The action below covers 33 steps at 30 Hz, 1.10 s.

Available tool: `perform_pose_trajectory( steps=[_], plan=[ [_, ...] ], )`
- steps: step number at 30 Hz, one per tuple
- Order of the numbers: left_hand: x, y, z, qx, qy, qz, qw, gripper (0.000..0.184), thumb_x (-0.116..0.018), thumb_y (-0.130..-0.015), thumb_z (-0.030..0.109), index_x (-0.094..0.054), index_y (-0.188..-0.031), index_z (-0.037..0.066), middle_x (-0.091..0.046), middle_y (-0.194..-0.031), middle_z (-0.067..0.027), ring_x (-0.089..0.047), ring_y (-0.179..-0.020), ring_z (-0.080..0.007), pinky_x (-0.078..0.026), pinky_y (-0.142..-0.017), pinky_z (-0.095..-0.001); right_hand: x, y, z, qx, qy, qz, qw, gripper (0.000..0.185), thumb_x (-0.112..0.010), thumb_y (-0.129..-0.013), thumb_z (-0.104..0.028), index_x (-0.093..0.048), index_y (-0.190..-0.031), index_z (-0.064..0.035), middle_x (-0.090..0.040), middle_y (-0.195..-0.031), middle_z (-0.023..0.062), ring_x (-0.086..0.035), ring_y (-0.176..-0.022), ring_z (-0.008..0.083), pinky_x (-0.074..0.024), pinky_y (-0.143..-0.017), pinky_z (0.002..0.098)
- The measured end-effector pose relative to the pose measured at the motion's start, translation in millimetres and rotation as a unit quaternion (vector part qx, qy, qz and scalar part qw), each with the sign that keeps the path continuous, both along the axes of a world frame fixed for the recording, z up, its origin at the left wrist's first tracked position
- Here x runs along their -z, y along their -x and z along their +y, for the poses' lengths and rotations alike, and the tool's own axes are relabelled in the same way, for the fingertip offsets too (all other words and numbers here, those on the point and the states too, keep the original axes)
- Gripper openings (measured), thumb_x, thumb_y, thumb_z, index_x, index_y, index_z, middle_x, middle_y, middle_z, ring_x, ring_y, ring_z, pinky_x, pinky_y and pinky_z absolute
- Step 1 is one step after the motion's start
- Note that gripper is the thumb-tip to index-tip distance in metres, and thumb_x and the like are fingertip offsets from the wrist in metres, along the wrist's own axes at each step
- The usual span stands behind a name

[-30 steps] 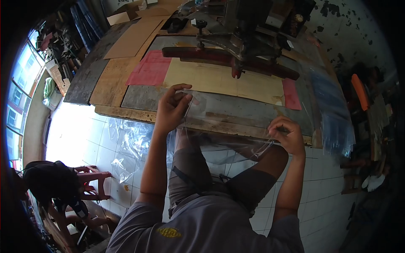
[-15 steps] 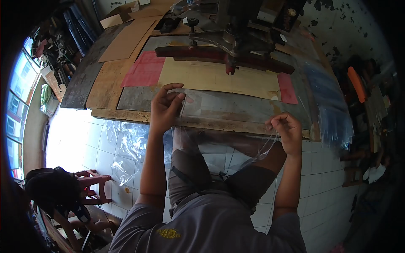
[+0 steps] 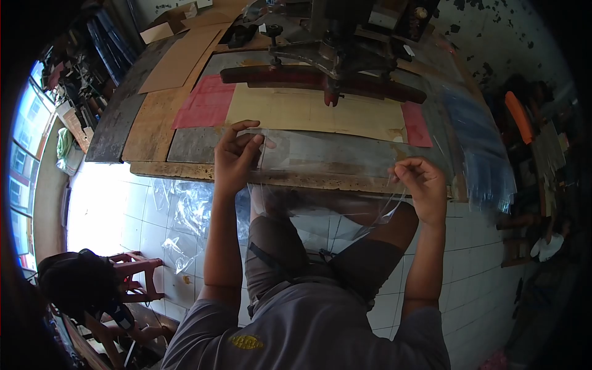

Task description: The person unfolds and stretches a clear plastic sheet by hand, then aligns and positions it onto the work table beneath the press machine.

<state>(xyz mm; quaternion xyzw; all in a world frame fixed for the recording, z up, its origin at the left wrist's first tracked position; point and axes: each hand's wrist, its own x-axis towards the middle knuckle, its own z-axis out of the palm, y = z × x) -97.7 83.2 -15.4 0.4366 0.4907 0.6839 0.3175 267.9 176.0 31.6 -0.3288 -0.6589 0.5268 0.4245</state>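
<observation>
A clear plastic sheet (image 3: 330, 161) stretches between my two hands, over the front edge of the table and my lap. My left hand (image 3: 237, 154) pinches its upper left corner, thumb against fingers. At the other end my right hand (image 3: 420, 185) is closed on the sheet's right edge, where the plastic hangs in loose folds. Just beyond, a yellow sheet (image 3: 314, 111) with pink ends lies on the grey metal plate. Over it stands the dark red bar (image 3: 271, 76) of a press-like machine, apart from both hands.
Stacked clear plastic sheets (image 3: 478, 142) hang over the table's right side. Brown cardboard (image 3: 179, 58) lies on the left. Crumpled plastic (image 3: 191, 209) is on the tiled floor below. A person (image 3: 92, 290) is at the lower left by a red stool (image 3: 139, 274).
My right hand has shifted slightly right and the clear sheet is spread flatter between my hands. My left hand has moved a little left along with the whole view.
</observation>
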Motion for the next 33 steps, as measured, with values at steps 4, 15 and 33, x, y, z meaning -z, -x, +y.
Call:
perform_pose_trajectory(
  steps=[4,15,33],
  plan=[
    [-0.8,0.0,-0.2,0.0,0.001,-0.002,1.0,0.03,-0.064,-0.102,0.006,-0.056,-0.13,0.001,-0.078,-0.091,-0.0118,-0.049,-0.058,0.0003,-0.036,-0.051,-0.018,-0.5,-0.4,1.4,0.001,-0.013,-0.001,1.0,0.011,-0.072,-0.096,-0.004,-0.07,-0.103,0.004,-0.076,-0.093,0.0117,-0.07,-0.08,0.0132,-0.0571,-0.078,0.028],
    [-1.7,-0.5,-0.9,-0.003,0.001,0.005,1.0,0.031,-0.064,-0.101,0.005,-0.054,-0.13,0.0,-0.078,-0.092,-0.0114,-0.048,-0.058,0.001,-0.035,-0.052,-0.0171,-1.6,-1.3,3.5,0.003,-0.018,-0.009,1.0,0.016,-0.073,-0.096,-0.005,-0.07,-0.109,0.0045,-0.077,-0.093,0.0122,-0.071,-0.079,0.0141,-0.0576,-0.077,0.0282],
    [1.5,0.2,1.4,-0.003,-0.003,0.006,1.0,0.031,-0.064,-0.101,0.007,-0.055,-0.13,0.001,-0.077,-0.09,-0.0112,-0.047,-0.054,0.0,-0.034,-0.049,-0.0182,-16.7,-5.5,4.7,-0.019,0.013,-0.028,0.999,0.027,-0.07,-0.099,-0.007,-0.064,-0.121,0.0065,-0.077,-0.101,0.0166,-0.073,-0.088,0.0175,-0.0578,-0.083,0.0303]
  ],
)
